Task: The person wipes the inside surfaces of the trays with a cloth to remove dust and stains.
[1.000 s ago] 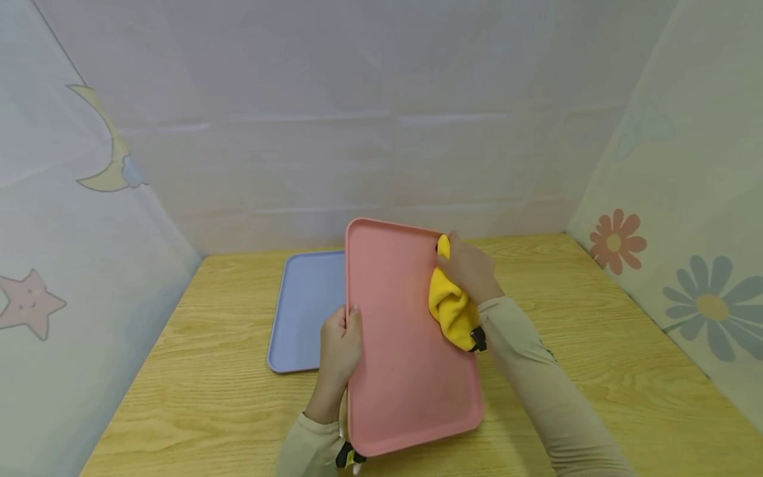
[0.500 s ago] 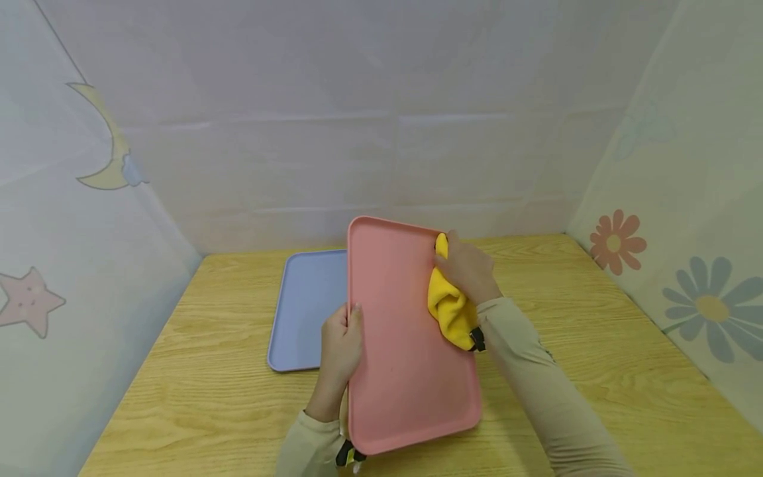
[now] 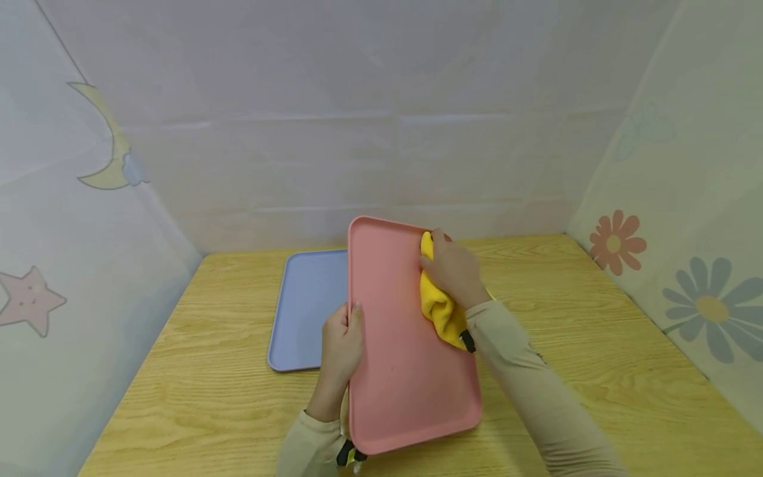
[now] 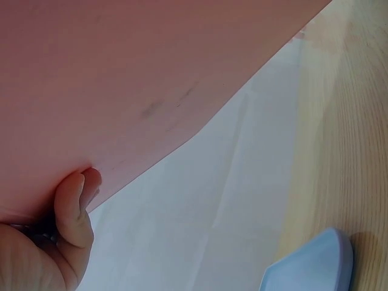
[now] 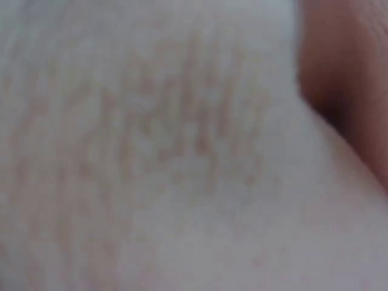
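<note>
A pink tray (image 3: 399, 371) is held tilted up over the table in the head view. My left hand (image 3: 341, 344) grips its left rim, thumb on the inner face and fingers behind. The left wrist view shows those fingers (image 4: 76, 212) against the tray's underside (image 4: 139, 79), which bears a few dark smudges. Near the upper right corner, my right hand (image 3: 456, 271) holds a yellow cloth (image 3: 441, 311) against the inner face. Folds of cloth hang below that hand. Blurred pale fabric fills most of the right wrist view.
A blue tray (image 3: 306, 311) lies flat on the wooden table (image 3: 208, 371), partly hidden behind the pink one. A pale sheet (image 3: 286, 165) rises along the table's back edge. Printed side sheets with a moon (image 3: 107, 169) and flowers (image 3: 614, 243) flank it.
My right hand has slid slightly left across the pink tray with the yellow cloth. The left hand and the pink tray have stayed nearly still.
</note>
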`<state>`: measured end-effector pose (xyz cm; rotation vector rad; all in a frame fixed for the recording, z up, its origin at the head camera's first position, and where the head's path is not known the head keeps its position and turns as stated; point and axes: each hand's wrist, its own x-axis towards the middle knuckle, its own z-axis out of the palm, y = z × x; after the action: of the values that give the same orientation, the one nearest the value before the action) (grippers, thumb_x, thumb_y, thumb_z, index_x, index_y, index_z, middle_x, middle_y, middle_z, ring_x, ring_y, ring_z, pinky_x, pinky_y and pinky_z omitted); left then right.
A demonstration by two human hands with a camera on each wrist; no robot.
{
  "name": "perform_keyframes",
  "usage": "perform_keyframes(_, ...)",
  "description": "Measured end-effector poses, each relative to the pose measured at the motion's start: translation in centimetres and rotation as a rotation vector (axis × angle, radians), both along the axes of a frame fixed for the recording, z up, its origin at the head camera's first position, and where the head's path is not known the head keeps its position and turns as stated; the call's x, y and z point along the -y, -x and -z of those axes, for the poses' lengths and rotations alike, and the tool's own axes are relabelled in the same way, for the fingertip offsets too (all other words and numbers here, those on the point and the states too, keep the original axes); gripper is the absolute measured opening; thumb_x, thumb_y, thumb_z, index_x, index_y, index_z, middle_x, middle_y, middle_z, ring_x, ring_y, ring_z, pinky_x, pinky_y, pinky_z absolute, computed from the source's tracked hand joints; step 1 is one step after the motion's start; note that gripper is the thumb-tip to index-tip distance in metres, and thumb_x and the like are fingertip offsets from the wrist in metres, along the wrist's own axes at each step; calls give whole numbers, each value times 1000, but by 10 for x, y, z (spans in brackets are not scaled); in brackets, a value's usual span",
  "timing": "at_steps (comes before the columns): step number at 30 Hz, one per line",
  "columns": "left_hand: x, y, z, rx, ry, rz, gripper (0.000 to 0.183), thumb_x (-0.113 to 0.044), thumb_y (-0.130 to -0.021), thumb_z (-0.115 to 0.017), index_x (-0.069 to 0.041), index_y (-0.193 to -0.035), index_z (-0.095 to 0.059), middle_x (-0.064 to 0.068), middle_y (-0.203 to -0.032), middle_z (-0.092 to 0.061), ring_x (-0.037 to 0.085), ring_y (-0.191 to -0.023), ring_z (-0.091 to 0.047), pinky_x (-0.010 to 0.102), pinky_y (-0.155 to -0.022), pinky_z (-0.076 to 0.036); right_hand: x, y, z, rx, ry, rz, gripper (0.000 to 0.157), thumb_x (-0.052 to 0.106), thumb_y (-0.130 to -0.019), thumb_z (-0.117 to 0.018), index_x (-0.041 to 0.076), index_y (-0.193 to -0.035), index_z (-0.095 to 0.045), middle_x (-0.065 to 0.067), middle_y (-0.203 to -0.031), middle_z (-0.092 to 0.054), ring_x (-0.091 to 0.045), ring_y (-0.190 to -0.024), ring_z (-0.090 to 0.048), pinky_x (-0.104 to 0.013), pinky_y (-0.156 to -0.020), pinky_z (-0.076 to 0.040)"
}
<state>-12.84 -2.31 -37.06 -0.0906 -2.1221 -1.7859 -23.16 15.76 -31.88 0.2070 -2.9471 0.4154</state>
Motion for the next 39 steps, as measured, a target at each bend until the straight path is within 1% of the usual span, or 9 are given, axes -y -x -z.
perform_keyframes(3, 0, 0, 2, 6, 6, -1, 36, -9, -93, -46, -9, -58, -35, -2, -51, -31, 9, -45, -30, 22, -41, -25, 4, -2, -1, -6, 10, 2, 47, 31, -87, -50, 3, -122, -37, -12, -72, -54, -26, -57, -50, -36, -52, -40)
perform_keyframes(6, 1, 0, 3, 7, 6, 2, 37, -9, -93, -46, -9, -58, -34, -2, -50, -31, 9, -44, -29, 22, -40, -24, 8, -3, -3, 12, 13, 10, 48, 31, -87, -50, 4, -125, -36, -14, -81, -56, -27, -63, -51, -38, -56, -40)
perform_keyframes(9, 0, 0, 3, 9, 0, 5, 37, -9, -93, -46, -9, -58, -34, -2, -50, -31, 9, -44, -29, 22, -40, -24, 11, -5, -5, 17, 27, 9, 47, 32, -87, -50, 5, -124, -37, -13, -84, -55, -27, -65, -50, -38, -58, -40)
perform_keyframes(15, 0, 0, 3, 20, 1, 13, 37, -10, -93, -46, -9, -58, -34, -2, -50, -31, 10, -45, -30, 22, -40, -25, 18, -9, -5, -27, 53, -17, 43, 29, -86, -53, 4, -118, -40, -10, -77, -52, -25, -62, -48, -36, -54, -40)
perform_keyframes(20, 1, -1, 3, 33, 4, 7, 37, -11, -93, -46, -9, -58, -35, -2, -50, -32, 10, -45, -30, 22, -40, -24, 25, -12, -7, -68, 23, -47, 41, 28, -85, -54, 4, -116, -41, -8, -68, -50, -24, -58, -48, -34, -52, -39)
perform_keyframes(26, 0, -2, 4, 19, -19, 29, 40, -20, -96, -43, -8, -58, -37, -2, -50, -35, 9, -43, -34, 22, -40, -27, 33, -20, -11, -120, 35, -109, 35, 25, -85, -53, 2, -109, -41, -6, -56, -44, -22, -49, -43, -30, -47, -35)
perform_keyframes(30, -1, -2, 4, 11, -22, 24, 42, -24, -97, -39, -10, -57, -34, -2, -51, -32, 9, -45, -32, 23, -43, -27, 38, -26, -11, -142, 63, -132, 30, 22, -85, -55, 3, -103, -40, -5, -54, -39, -20, -45, -39, -28, -44, -31)
perform_keyframes(33, -2, -2, 4, 8, -14, 14, 42, -24, -97, -38, -11, -57, -34, -2, -52, -30, 10, -47, -31, 24, -45, -27, 41, -30, -11, -161, 84, -156, 28, 20, -86, -55, 3, -102, -40, -4, -52, -35, -20, -42, -36, -27, -42, -29)
perform_keyframes(39, -3, -1, 6, 11, -11, 24, 42, -26, -98, -36, -11, -58, -33, -2, -52, -30, 9, -46, -31, 23, -44, -27, 49, -34, -12, -150, 113, -167, 29, 22, -87, -54, 3, -103, -39, -4, -53, -36, -19, -42, -38, -26, -41, -31)
